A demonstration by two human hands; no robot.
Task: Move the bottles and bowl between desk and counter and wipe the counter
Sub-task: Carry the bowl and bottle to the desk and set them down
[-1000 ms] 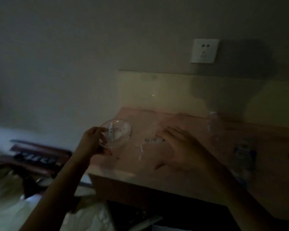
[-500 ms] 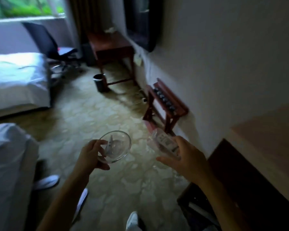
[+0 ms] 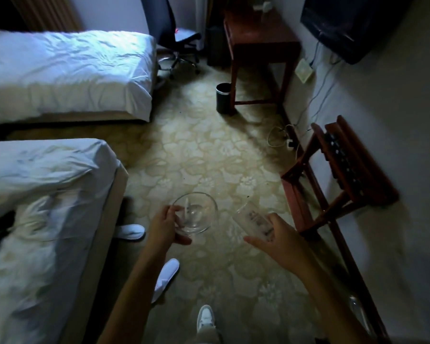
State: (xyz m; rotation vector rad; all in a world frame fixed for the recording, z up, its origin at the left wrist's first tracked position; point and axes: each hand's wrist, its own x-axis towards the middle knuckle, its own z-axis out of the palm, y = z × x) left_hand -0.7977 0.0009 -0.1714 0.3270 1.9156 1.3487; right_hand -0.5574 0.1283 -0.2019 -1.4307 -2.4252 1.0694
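Observation:
My left hand (image 3: 168, 225) grips the near rim of a clear glass bowl (image 3: 196, 213), held over the patterned carpet; a small white object lies inside it. My right hand (image 3: 274, 238) is closed around a clear plastic bottle (image 3: 255, 218) with a printed label, lying tilted with its far end toward the upper left. The red-brown wooden desk (image 3: 258, 38) stands at the far end of the room by the right wall. The counter is out of view.
Two white beds (image 3: 65, 73) (image 3: 42, 194) fill the left side. A folding wooden luggage rack (image 3: 343, 165) leans at the right wall, with cables (image 3: 281, 137) on the floor beyond it. A black bin (image 3: 223, 96) and an office chair (image 3: 176, 38) flank the desk. White slippers (image 3: 132, 232) lie near my feet.
My view swung from the counter to the room and down the carpeted aisle. My right hand picked the bottle up from the counter; both hands carry their objects away from it.

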